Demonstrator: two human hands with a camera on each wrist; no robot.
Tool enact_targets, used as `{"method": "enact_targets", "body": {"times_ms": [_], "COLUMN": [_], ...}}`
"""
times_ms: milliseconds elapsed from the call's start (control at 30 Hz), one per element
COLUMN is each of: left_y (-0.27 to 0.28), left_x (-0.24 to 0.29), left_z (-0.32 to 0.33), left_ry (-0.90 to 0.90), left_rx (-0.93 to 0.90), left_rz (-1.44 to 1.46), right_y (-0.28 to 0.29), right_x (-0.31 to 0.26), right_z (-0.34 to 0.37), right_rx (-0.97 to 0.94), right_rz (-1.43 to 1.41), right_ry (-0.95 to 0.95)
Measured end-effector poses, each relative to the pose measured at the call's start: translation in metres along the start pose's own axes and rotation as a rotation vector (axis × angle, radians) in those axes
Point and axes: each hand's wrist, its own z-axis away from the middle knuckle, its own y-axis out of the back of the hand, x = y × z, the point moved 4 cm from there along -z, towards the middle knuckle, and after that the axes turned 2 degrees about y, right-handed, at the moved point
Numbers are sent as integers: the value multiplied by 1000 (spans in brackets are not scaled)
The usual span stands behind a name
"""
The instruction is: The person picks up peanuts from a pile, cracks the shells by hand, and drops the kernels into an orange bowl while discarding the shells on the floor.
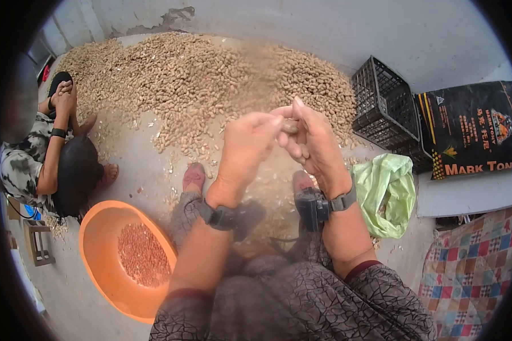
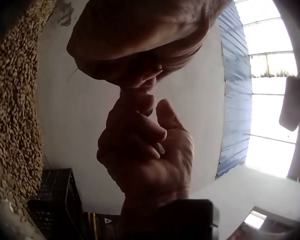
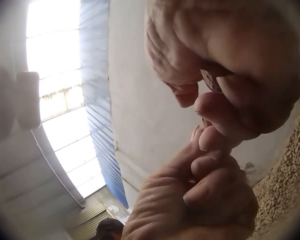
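In the head view both hands meet in front of the body. My right hand [image 1: 322,145] holds an unshelled peanut [image 1: 290,126] in its curled fingers, and the pitted shell [image 3: 210,81] shows between them in the right wrist view. A second pale peanut [image 1: 305,152] lies against its palm. The left hand [image 1: 246,149] has its thumb and finger pinched at the near end of the first peanut, fingertips right against those of the right hand. From the left wrist view, the left hand [image 2: 145,40] hides most of that contact.
A wide heap of peanuts [image 1: 193,79] lies along the wall. An orange basin [image 1: 99,256] holds red kernels [image 1: 144,256]. On the right are a green sack [image 1: 401,187], a black crate [image 1: 384,99] and a printed black bag [image 1: 466,125]. Another person [image 1: 48,153] sits at left.
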Motion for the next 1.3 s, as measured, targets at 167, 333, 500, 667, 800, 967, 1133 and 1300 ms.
{"method": "enact_targets", "body": {"times_ms": [167, 333, 500, 667, 800, 967, 1133, 1300], "left_y": [11, -1, 1, -4, -9, -11, -14, -21], "left_x": [-13, -15, -8, -10, -3, -2, 3, 9], "left_z": [-5, -2, -3, -1, 1, 1, 5, 10], "left_ry": [106, 151, 182, 136, 43, -26, -88, -81], "left_rx": [126, 77, 0, -150, -190, -135, -107, -117], "left_rz": [271, 358, 342, 343, 380, 262, 138, 191], "right_y": [-5, -6, -2, -4, -1, 0, -1, -4], "right_x": [-11, -12, -14, -16, -10, -16, -12, -16], "right_z": [6, 8, 7, 7, 6, 9, 9, 14], "right_rx": [-16, 74, 90, 56, 73, 8, -87, -94], "right_rz": [283, 308, 314, 312, 337, 288, 186, 177], "right_ry": [253, 377, 428, 431, 457, 342, 237, 198]}}
